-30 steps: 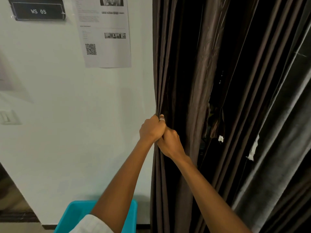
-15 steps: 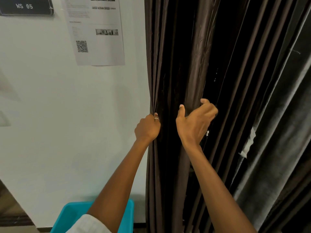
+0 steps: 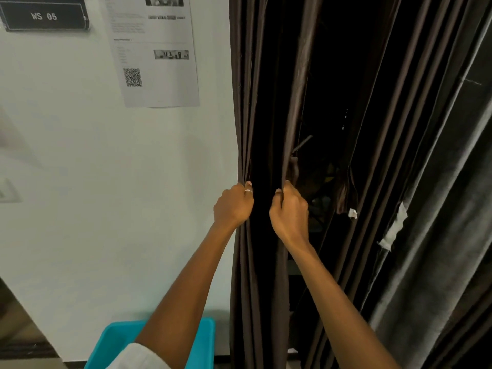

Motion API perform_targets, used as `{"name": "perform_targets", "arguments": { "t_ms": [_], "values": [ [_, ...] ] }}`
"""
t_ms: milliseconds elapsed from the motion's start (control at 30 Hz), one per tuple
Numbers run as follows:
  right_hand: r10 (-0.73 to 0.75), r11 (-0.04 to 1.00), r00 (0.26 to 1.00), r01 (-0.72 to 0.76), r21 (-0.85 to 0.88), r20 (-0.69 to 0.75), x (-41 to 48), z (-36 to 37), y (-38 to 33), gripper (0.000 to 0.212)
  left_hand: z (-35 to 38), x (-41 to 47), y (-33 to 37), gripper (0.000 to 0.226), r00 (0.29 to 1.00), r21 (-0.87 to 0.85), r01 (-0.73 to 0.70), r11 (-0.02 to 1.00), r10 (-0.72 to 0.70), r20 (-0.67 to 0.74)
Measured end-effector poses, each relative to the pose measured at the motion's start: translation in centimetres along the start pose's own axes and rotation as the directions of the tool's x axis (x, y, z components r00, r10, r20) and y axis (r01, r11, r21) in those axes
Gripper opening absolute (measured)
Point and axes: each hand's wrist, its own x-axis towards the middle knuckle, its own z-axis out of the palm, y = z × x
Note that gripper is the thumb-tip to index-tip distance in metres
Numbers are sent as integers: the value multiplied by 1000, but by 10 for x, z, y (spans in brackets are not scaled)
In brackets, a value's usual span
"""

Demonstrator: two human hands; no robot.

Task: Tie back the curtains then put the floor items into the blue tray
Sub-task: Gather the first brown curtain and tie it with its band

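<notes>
A dark brown curtain point(image 3: 266, 102) hangs in folds beside the white wall. My left hand point(image 3: 233, 207) grips the curtain's left edge, fingers curled round bunched folds; a ring shows on one finger. My right hand point(image 3: 290, 211) grips another fold just to the right, a small gap apart from the left hand. Between and beyond the folds a dark opening shows. The blue tray point(image 3: 114, 342) stands on the floor at the wall's foot, partly hidden by my left forearm. No floor items are in view.
A grey curtain point(image 3: 439, 209) with pieces of white tape hangs at the right. On the wall point(image 3: 106, 182) are a printed sheet with a QR code point(image 3: 154, 54) and a black sign reading WS 05 point(image 3: 44, 16).
My right hand left the left hand, opened out to the right, then closed on a further fold and drew it back toward the left hand. The left hand kept its grip.
</notes>
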Motion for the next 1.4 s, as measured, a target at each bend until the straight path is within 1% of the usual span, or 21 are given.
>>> {"name": "perform_targets", "arguments": {
  "t_ms": [100,200,300,367,433,500,533,567,633,700,833,933,1033,1100,1133,1167,1233,1267,1300,1333,1400],
  "values": [
    [-29,998,992,23,50,122,-8,11,-3,42,3,1,-1,48,997,-100,-31,995,37,63],
    [-42,998,971,29,61,237,-12,21,-3,52,3,-2,0,46,983,-260,-35,965,81,165],
    [-42,996,961,18,89,272,-16,27,-1,55,-2,-9,5,45,961,-391,6,920,102,256],
    [-39,995,962,13,100,271,-17,28,0,52,-4,-10,5,59,946,-444,58,894,93,310],
    [-56,993,959,25,112,277,-17,26,1,43,-6,-10,7,88,944,-459,56,887,103,315],
    [-63,991,957,27,129,284,-17,25,2,35,-8,-7,14,110,953,-402,27,915,97,286],
    [-62,991,956,24,133,286,-17,25,2,35,-9,-4,17,111,956,-370,32,928,80,281],
    [-68,990,956,30,135,287,-18,25,1,38,-10,-1,21,108,959,-350,43,936,60,278],
    [-94,989,956,59,133,276,-19,23,2,47,-9,5,26,90,963,-310,68,948,19,269],
    [-112,988,959,80,128,262,-19,21,3,51,-6,7,28,73,965,-266,82,960,-10,261],
    [-106,990,955,75,120,276,-17,20,7,44,-2,3,28,54,978,-155,-7,988,39,205],
    [-75,994,957,48,103,280,-17,21,7,37,-1,2,30,52,981,-99,-30,995,49,188],
    [-102,988,950,62,144,295,-18,19,4,48,-3,0,29,50,985,-125,-9,992,31,171],
    [-90,979,925,13,205,370,-18,11,1,51,-4,1,26,44,989,-169,-2,986,27,146],
    [-53,977,926,-28,210,373,-16,6,1,51,-5,0,24,42,990,-187,1,982,25,139],
    [2,978,946,-70,197,323,-12,1,1,49,-7,0,23,41,990,-198,2,980,25,137],
    [120,984,990,-129,123,78,-1,-7,4,41,-10,-1,22,39,989,-204,-3,979,33,141],
    [154,984,988,-151,94,-22,7,-9,6,38,-12,-1,22,38,989,-206,-8,979,38,144],
    [172,983,982,-166,74,-78,14,-10,6,36,-12,-2,21,36,988,-211,-9,977,41,148],
    [181,983,979,-176,53,-90,21,-10,6,36,-12,-2,21,34,988,-218,-7,976,41,152],
    [195,981,979,-195,10,-61,34,-9,4,42,-12,-3,22,31,988,-226,-8,974,43,151]
  ]
}}
